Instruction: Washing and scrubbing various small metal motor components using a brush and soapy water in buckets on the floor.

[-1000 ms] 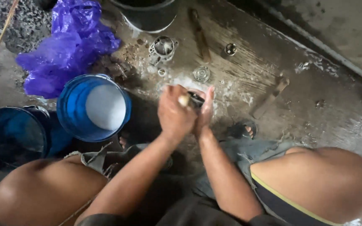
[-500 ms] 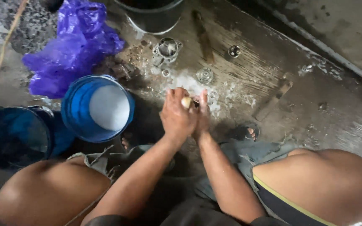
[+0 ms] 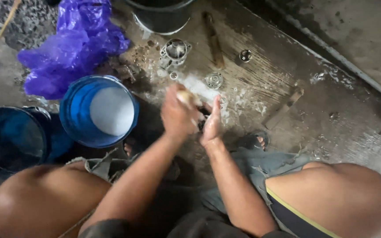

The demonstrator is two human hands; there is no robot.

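**Two hands rubbing something small over a wet, soapy floor**

A small dark part point(image 3: 203, 115) sits between the two hands, just above the floor. Most of it is hidden, so I cannot tell what it is.

The left hand point(image 3: 178, 115) is curled into a fist around a pale brush-like thing point(image 3: 185, 96) that pokes out at the top. It is blurry. The right hand point(image 3: 211, 123) is held flat and upright, fingers pointing away from the person, pressed against the dark part. I cannot tell if it grips it. Both arms reach forward between the bare knees, and the person is crouched low.

The floor point(image 3: 287, 79) is rough, grey and wet, with white foam point(image 3: 199, 86) just past the hands. Small metal parts lie beyond the foam: a round silver piece point(image 3: 214, 80), a bigger metal housing point(image 3: 175, 50) and a small round cap point(image 3: 245, 55). A wooden stick point(image 3: 212, 39) lies near them.

To the left stands a blue bucket point(image 3: 73, 119) with pale liquid, and a darker blue bucket point(image 3: 9, 141) is beside it. A purple plastic bag point(image 3: 71, 44) is crumpled behind them. A black tub point(image 3: 162, 17) stands at the top.
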